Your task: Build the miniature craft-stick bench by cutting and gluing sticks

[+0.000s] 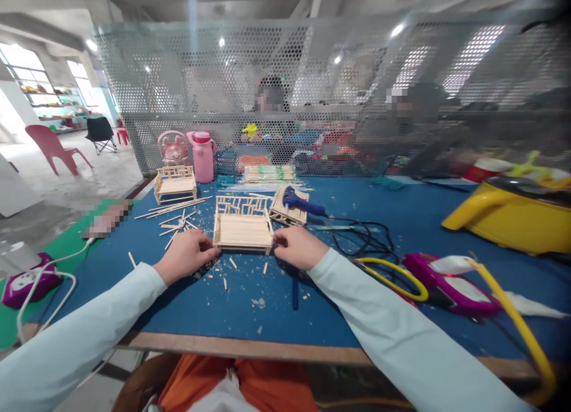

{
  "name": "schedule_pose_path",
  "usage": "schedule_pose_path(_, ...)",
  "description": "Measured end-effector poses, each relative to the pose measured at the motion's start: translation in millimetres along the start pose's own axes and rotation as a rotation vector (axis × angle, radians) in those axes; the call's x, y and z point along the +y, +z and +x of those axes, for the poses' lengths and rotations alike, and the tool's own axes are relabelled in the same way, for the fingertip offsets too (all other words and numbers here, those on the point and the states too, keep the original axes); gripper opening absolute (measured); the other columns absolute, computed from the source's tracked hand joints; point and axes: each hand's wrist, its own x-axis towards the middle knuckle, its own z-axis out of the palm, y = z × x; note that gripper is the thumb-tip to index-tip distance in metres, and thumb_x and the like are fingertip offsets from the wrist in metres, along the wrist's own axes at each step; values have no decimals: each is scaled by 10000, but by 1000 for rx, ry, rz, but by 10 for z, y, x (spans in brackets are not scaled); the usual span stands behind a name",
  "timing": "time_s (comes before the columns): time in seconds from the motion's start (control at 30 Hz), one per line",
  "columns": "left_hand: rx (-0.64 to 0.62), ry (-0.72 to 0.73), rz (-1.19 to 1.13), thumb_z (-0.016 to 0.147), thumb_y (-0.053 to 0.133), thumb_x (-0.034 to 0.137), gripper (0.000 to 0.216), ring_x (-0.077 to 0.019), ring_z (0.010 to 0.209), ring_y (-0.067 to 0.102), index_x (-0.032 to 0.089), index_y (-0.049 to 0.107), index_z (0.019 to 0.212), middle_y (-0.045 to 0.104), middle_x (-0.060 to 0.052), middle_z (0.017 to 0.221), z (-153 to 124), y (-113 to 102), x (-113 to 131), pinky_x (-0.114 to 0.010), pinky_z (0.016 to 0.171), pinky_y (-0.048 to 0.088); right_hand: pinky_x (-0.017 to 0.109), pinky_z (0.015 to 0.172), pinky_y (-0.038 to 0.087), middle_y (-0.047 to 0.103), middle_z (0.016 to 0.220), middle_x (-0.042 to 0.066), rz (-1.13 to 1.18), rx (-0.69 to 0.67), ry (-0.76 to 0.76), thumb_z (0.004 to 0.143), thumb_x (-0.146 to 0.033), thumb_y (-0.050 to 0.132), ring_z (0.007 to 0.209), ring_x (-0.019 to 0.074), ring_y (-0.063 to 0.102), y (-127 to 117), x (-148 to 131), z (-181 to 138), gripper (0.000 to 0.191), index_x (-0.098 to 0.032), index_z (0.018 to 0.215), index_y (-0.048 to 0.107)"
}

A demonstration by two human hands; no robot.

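A miniature bench of thin wooden sticks (pixel 243 232), with a latticed back and slatted seat, stands upright on the blue tabletop (pixel 178 314). At its left end my left hand (pixel 187 254) has thumb and fingers closed on the lower corner. My right hand (pixel 301 247) grips the opposite end, its fingers curled by the leg. Loose sticks (pixel 181 222) lie scattered beyond my left hand. Behind my right hand, a blue glue gun (pixel 306 203) rests on another slatted wooden piece (pixel 282 213). Below that hand is a slim blue tool (pixel 295 294), partly hidden.
A similar small bench (pixel 176 186) stands at the back left, near a pink thermos (pixel 203 159). Bundled sticks (pixel 270 174) lie farther back before a perforated metal screen (pixel 214 73). Black cable (pixel 368 236), a purple power strip (pixel 450 284) and a yellow appliance (pixel 521 216) occupy the right.
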Motion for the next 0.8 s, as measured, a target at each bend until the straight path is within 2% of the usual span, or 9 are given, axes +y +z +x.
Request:
schedule_pose_path(0.2,-61,135,-6,759,557,346,220,-176,747,592,177,694,792,671,-46,782,-27,-125,-10,-270,676,421,191,566,405,685,671,7,26,68,7,670,-80,521,619,119,597,-50,175,48,224,-155,764,710)
schedule_pose_path(0.27,26,104,-48,733,548,295,212,-180,785,603,172,685,838,681,-49,838,19,-237,-68,-280,723,442,210,609,429,695,733,33,9,154,25,731,-108,490,661,135,612,-169,207,89,246,-137,855,700)
schedule_pose_path(0.37,236,-86,-147,715,526,278,234,-175,731,604,164,665,865,683,-34,789,197,-412,-225,-285,705,453,267,749,454,696,932,88,-28,263,-26,840,-203,424,833,174,626,-370,142,271,311,-114,1044,641)
schedule_pose_path(0.43,312,-162,-146,724,510,296,251,-185,678,591,147,655,865,673,-42,733,358,-489,-348,-301,664,449,302,877,426,641,1144,108,-59,266,-118,832,-243,483,1023,201,586,-451,34,476,366,-126,1165,582)
schedule_pose_path(0.5,391,-214,-152,734,485,286,241,-189,700,590,145,642,853,672,-50,743,506,-513,-451,-305,681,447,315,945,395,565,1289,90,-95,193,-219,742,-270,628,1161,222,518,-461,-96,703,511,-172,1236,541)
schedule_pose_path(0.57,431,-226,-170,739,479,285,246,-190,708,591,135,635,857,671,-60,750,616,-486,-505,-308,694,449,324,904,426,597,1252,85,-132,93,-270,619,-252,734,1127,250,547,-417,-218,900,632,-198,1224,558)
schedule_pose_path(0.6,435,-215,-186,746,478,291,258,-188,712,594,127,633,872,673,-65,760,657,-459,-510,-307,699,453,322,856,448,641,1177,87,-150,47,-279,588,-219,746,1062,258,585,-385,-267,974,605,-193,1174,597)
schedule_pose_path(0.73,372,-76,-278,787,488,381,379,-168,765,611,104,598,1022,685,-77,857,799,-335,-373,-287,734,474,276,686,464,716,870,68,-189,-78,-273,625,-129,663,809,225,648,-301,-356,1107,247,-161,867,702)
schedule_pose_path(0.8,300,21,-320,778,528,421,444,-156,820,620,116,577,1096,688,-72,934,894,-307,-240,-264,757,479,255,642,453,714,812,46,-190,-119,-264,672,-150,637,753,196,641,-302,-348,1118,165,-171,824,698)
